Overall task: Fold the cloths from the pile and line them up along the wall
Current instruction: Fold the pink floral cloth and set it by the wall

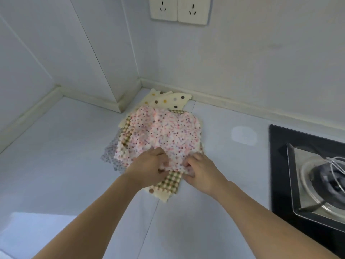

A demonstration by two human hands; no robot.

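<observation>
You have no readable brand, label or writing anywhere in the frame; the double wall socket (180,10) at the top centre shows only its pin slots.

Your left hand (149,166) sits just below the middle of the frame with its fingers curled, pinching the near edge of the pink speckled cloth (162,133). Your right hand (200,171) is just beside it to the right, fingers also curled in and gripping that same near edge, so both hands are grasping the one cloth. How tightly each thumb closes you cannot tell, since the fabric bunches over the fingertips.

The pink speckled cloth lies on top of the pile (155,139), which rests on the pale desk (65,156) at the centre of the frame, reaching back into the corner where the walls meet. Under it you can see a brown checked cloth (170,182) poking out between and below your hands, a cream polka-dot cloth (168,100) at the far end touching the wall trim, and a grey patterned cloth (112,156) showing at the left edge of the pile.

At the right edge of the frame a black hob (280,165) carries a metal burner tray (302,184), with a wire whisk (336,163) lying over it, well apart from the pile
</observation>
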